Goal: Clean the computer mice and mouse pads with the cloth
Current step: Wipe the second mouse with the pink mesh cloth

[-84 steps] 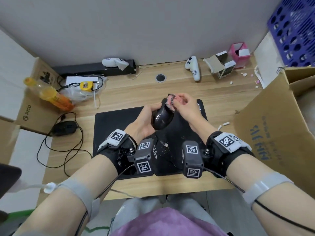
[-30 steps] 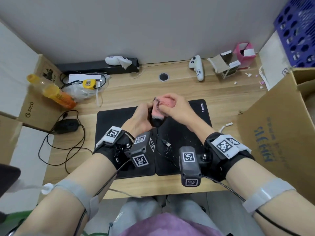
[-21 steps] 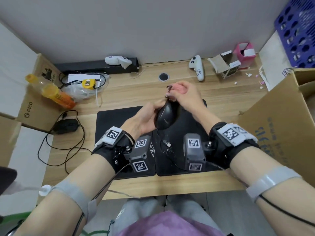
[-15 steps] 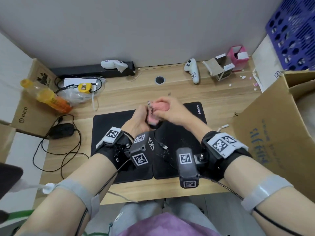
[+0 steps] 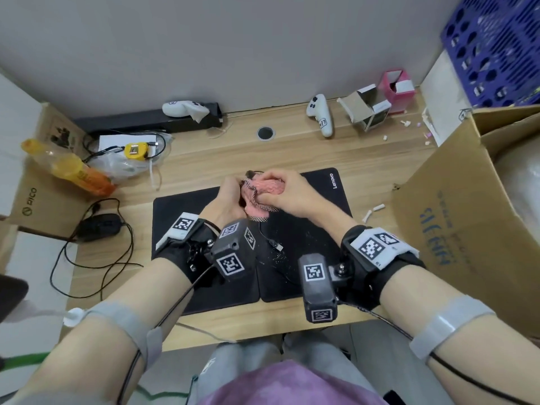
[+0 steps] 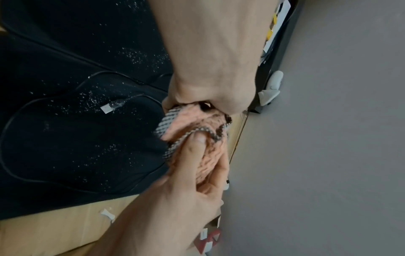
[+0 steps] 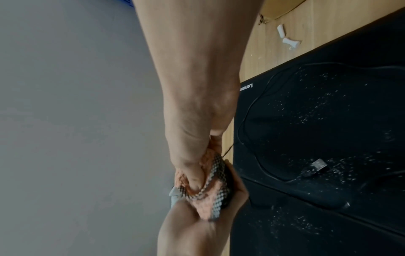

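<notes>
My left hand (image 5: 230,197) is curled round a black mouse, held above the black mouse pads. Only a dark sliver of the mouse (image 7: 228,188) shows between the cloth and my fingers. The pink cloth (image 5: 266,190) with a checked edge is wrapped over the mouse, bunched in my right hand (image 5: 287,190), whose thumb (image 6: 192,147) presses on it. The mouse's cable hangs down to a loose USB plug (image 5: 277,246) on the pads. White crumbs speckle the left pad (image 5: 175,217) and the Lenovo pad (image 5: 327,197). A second black mouse (image 5: 99,226) lies at the table's left.
A big cardboard box (image 5: 467,217) stands to the right. An orange bottle (image 5: 73,171), a plastic bag and a yellow tape measure (image 5: 134,150) lie at the back left. White controllers (image 5: 320,114), small open boxes (image 5: 371,112) and white scraps (image 5: 372,211) lie along the back and right.
My right hand has rubbed the cloth back and forth along the mouse. The mouse's black body showed 0.7 s ago; now the cloth covers it and both hands are close together.
</notes>
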